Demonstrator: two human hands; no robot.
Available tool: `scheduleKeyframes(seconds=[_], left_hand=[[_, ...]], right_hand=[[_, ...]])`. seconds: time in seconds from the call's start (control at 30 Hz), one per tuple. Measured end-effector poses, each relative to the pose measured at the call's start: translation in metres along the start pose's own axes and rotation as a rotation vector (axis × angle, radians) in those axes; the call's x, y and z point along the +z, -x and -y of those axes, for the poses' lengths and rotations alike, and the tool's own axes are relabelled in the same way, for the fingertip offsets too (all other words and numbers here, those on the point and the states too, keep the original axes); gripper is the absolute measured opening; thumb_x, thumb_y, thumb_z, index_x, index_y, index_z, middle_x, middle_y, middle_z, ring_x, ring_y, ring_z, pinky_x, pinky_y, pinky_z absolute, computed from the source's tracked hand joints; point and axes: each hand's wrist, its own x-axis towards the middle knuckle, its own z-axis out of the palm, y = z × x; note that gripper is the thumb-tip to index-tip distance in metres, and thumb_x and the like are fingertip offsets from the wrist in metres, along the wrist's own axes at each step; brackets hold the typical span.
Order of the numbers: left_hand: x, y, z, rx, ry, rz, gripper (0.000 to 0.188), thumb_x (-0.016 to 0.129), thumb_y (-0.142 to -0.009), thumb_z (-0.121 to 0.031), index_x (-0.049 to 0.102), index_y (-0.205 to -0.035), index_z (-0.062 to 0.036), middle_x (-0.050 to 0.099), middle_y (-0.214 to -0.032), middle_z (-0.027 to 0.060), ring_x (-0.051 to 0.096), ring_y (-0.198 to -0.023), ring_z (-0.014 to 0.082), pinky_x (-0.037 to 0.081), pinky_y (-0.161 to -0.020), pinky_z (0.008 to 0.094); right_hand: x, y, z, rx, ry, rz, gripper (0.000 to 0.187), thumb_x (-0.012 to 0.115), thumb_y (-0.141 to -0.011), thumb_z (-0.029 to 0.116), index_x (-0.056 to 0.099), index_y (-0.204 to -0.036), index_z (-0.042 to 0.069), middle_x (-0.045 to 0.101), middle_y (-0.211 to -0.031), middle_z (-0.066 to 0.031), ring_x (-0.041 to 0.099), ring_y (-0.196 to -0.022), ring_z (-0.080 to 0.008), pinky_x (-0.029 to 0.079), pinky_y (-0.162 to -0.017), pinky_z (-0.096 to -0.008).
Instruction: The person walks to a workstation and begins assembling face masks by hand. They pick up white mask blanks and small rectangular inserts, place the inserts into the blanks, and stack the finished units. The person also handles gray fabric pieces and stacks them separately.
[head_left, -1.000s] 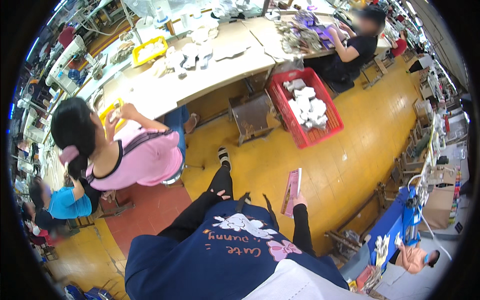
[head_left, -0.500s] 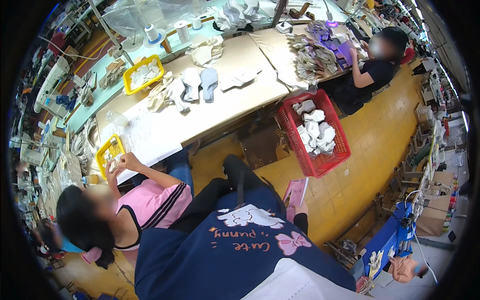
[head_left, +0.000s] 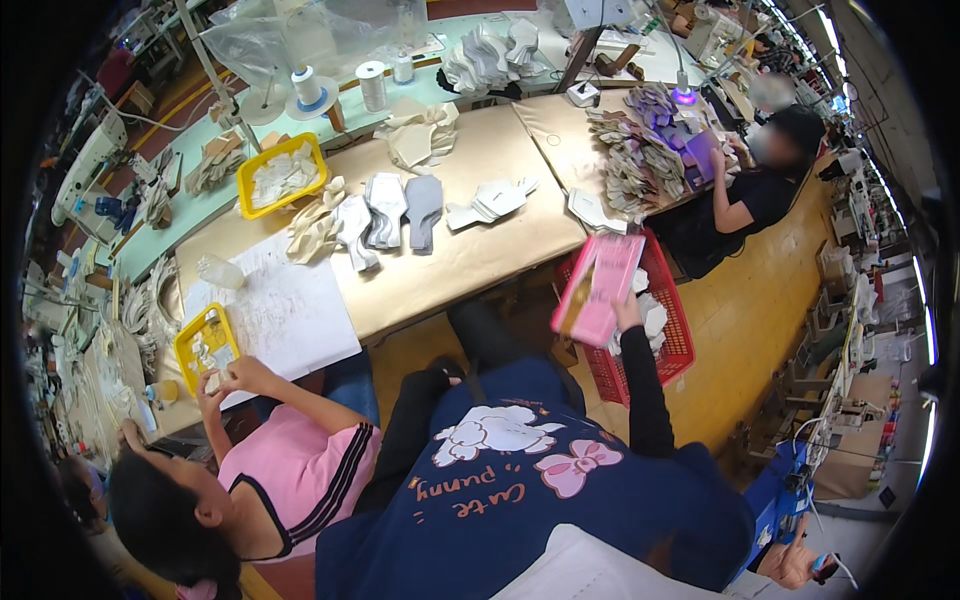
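I see a pink flat case (head_left: 598, 288) held up by my right hand (head_left: 628, 312), fingers closed on its lower edge, just in front of the long work table (head_left: 450, 270) and above the red basket (head_left: 672, 345). My left hand I cannot find here.

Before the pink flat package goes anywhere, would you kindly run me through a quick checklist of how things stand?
1. Grip: right hand holds the pink flat package by its lower edge, raised: ok.
2. Left hand: hidden behind the navy sweatshirt: cannot tell.
3. Bare spot on the brown worktable ahead: ok.
4. Red basket stands right under the package, white pieces inside: ok.
5. Co-worker in pink sits close on the left, hands at a yellow tray: not ok for a wide swing.
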Motion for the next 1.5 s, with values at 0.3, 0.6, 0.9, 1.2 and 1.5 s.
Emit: scheduleKeyframes(seconds=[0.3, 0.6, 0.9, 1.2, 1.5], left_hand=[[-0.066, -0.190, -0.171, 0.533, 0.136, -0.583, 0.027, 0.061, -0.093, -0.015, 0.066, -0.118, -0.0054, 0.067, -0.118, 0.0168, 0.064, -0.110, 0.0287, 0.049, -0.098, 0.0372], [-0.060, -0.235, -0.205, 0.612, -0.092, -0.730, 0.029, 0.078, -0.078, -0.028, 0.067, -0.059, -0.0089, 0.063, -0.058, 0.0093, 0.061, -0.055, 0.0290, 0.045, -0.054, 0.0402], [-0.049, -0.237, -0.193, 0.409, -0.377, -0.955, 0.022, 0.079, -0.071, -0.022, 0.066, -0.058, -0.0110, 0.057, -0.054, 0.0083, 0.053, -0.051, 0.0299, 0.042, -0.049, 0.0405], [-0.108, -0.293, -0.238, 0.238, -0.104, -1.398, 0.067, 0.078, -0.080, -0.016, 0.049, -0.140, -0.0063, 0.061, -0.118, 0.0130, 0.059, -0.107, 0.0262, 0.049, -0.088, 0.0371], [-0.125, -0.318, -0.242, 0.277, -0.675, -1.456, 0.064, 0.084, -0.071, -0.034, 0.061, -0.127, -0.0127, 0.055, -0.133, 0.0155, 0.051, -0.124, 0.0376, 0.042, -0.103, 0.0461]], right_hand=[[0.089, -0.348, 0.057, 0.479, -0.964, 0.012, 0.034, 0.054, -0.094, 0.004, 0.051, -0.127, 0.000, 0.065, -0.116, -0.0118, 0.065, -0.097, -0.0261, 0.055, -0.081, -0.0375], [0.190, -0.431, 0.006, 0.372, -0.719, 0.305, 0.050, 0.051, -0.098, -0.001, 0.031, -0.144, 0.002, 0.062, -0.122, -0.0251, 0.068, -0.106, -0.0300, 0.056, -0.092, -0.0335], [0.132, -0.305, 0.029, -0.106, -0.508, 0.732, 0.037, 0.053, -0.099, 0.005, 0.051, -0.136, -0.001, 0.067, -0.115, -0.0152, 0.065, -0.104, -0.0199, 0.050, -0.092, -0.0309], [0.158, -0.201, -0.047, -0.767, -0.222, 0.685, 0.024, 0.062, -0.083, -0.004, 0.065, -0.105, 0.002, 0.064, -0.093, -0.0150, 0.063, -0.089, -0.0349, 0.051, -0.081, -0.0412], [0.165, -0.190, -0.049, -0.827, -0.214, 0.487, 0.023, 0.062, -0.080, -0.006, 0.069, -0.100, 0.002, 0.067, -0.099, -0.0144, 0.066, -0.086, -0.0327, 0.054, -0.076, -0.0395]])
